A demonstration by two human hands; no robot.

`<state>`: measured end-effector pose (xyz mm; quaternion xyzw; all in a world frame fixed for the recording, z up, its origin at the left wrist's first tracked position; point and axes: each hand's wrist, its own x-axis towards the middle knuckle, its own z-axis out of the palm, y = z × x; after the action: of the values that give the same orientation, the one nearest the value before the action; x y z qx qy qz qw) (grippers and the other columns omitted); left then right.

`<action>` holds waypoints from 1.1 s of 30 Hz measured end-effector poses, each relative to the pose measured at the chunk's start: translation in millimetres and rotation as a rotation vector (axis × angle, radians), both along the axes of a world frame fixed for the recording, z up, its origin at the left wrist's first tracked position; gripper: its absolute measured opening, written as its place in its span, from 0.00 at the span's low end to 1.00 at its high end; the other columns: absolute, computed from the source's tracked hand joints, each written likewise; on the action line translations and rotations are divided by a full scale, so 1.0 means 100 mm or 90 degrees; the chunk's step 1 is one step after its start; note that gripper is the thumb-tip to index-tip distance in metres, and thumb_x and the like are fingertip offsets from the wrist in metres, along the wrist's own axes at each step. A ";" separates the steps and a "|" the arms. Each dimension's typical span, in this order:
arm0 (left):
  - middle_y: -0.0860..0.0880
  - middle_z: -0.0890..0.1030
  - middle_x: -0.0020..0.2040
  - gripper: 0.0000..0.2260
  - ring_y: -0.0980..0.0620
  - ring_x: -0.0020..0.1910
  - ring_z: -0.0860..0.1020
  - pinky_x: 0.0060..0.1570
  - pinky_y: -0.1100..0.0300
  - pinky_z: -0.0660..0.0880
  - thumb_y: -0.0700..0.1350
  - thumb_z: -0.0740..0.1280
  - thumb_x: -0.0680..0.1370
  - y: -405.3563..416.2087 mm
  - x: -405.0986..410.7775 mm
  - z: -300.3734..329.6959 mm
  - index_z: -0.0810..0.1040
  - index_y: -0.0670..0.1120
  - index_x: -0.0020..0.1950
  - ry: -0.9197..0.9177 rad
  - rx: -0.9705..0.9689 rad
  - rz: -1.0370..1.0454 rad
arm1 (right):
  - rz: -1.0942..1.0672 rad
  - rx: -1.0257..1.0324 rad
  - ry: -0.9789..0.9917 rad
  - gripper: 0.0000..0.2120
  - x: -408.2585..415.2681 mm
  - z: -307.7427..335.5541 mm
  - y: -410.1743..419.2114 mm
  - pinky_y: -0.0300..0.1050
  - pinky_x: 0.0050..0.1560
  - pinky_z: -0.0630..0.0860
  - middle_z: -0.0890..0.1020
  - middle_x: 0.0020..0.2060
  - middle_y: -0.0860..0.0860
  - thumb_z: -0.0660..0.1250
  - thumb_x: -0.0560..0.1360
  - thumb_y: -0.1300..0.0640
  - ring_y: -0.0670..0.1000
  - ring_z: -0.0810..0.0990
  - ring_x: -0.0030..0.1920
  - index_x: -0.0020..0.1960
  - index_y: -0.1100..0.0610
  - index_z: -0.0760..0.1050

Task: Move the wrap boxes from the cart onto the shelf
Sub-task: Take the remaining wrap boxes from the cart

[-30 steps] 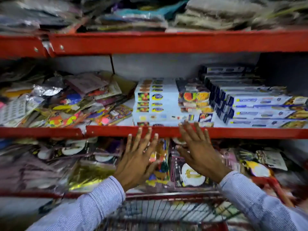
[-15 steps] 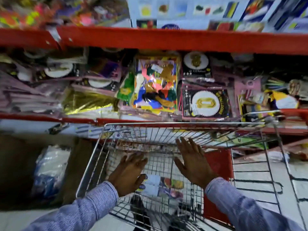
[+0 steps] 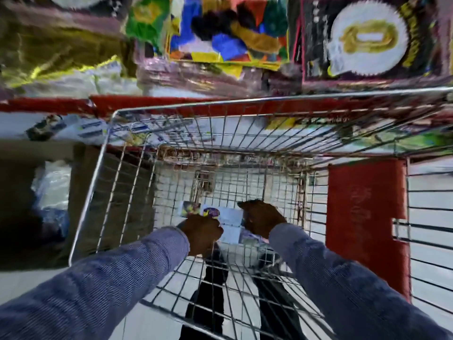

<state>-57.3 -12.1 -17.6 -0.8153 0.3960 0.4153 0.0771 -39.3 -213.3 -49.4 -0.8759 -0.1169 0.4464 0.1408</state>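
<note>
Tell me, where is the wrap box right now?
In the head view, the wrap box lies low inside the wire cart, near the middle, between the left hand and the right hand, below the red shelf edge.

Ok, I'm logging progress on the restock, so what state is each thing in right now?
Wrap boxes: lying low in the cart, not yet lifted.
Left hand: down in the cart, curled at the boxes' left end; grip unclear.
Right hand: down in the cart, curled at the boxes' right end; grip unclear.
Cart: parked against the shelf, nearly emptied.
Shelf: packed with party goods above its red edge.
</note>
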 end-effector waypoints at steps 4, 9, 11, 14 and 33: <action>0.39 0.78 0.56 0.08 0.37 0.53 0.78 0.39 0.50 0.67 0.35 0.60 0.80 -0.02 -0.04 -0.09 0.74 0.39 0.57 -0.013 0.027 -0.067 | 0.087 0.008 -0.015 0.32 0.08 -0.14 0.01 0.53 0.65 0.74 0.72 0.71 0.57 0.66 0.77 0.48 0.59 0.74 0.68 0.77 0.53 0.60; 0.46 0.84 0.41 0.06 0.45 0.38 0.83 0.34 0.56 0.80 0.44 0.76 0.68 -0.06 -0.06 -0.06 0.83 0.45 0.43 -0.077 0.051 -0.085 | 0.123 0.024 -0.050 0.29 0.13 -0.14 0.04 0.53 0.57 0.79 0.78 0.62 0.60 0.70 0.71 0.56 0.62 0.79 0.60 0.70 0.59 0.67; 0.49 0.85 0.36 0.12 0.50 0.33 0.83 0.27 0.61 0.79 0.47 0.79 0.59 -0.06 -0.10 -0.12 0.85 0.47 0.40 -0.167 0.063 -0.117 | 0.113 0.021 -0.082 0.26 0.16 -0.15 0.03 0.52 0.55 0.78 0.79 0.58 0.60 0.71 0.69 0.58 0.63 0.80 0.57 0.65 0.61 0.70; 0.46 0.84 0.48 0.15 0.45 0.45 0.84 0.37 0.56 0.80 0.44 0.75 0.69 -0.14 -0.07 -0.12 0.81 0.44 0.55 -0.161 0.067 -0.091 | 0.091 -0.001 -0.124 0.25 0.27 -0.08 -0.05 0.49 0.50 0.78 0.80 0.55 0.59 0.71 0.67 0.57 0.62 0.80 0.54 0.62 0.60 0.71; 0.50 0.86 0.53 0.26 0.46 0.52 0.84 0.46 0.57 0.80 0.62 0.75 0.63 0.06 0.59 2.49 0.82 0.51 0.57 -0.327 -0.218 0.176 | 0.175 0.109 -0.612 0.23 0.99 3.18 -0.44 0.47 0.42 0.78 0.85 0.48 0.53 0.63 0.68 0.39 0.58 0.83 0.47 0.56 0.52 0.76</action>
<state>1.9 -6.0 230.9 -0.9404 0.3133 0.1306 -0.0206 60.1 -257.1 268.6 -0.9442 -0.3190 -0.0042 0.0820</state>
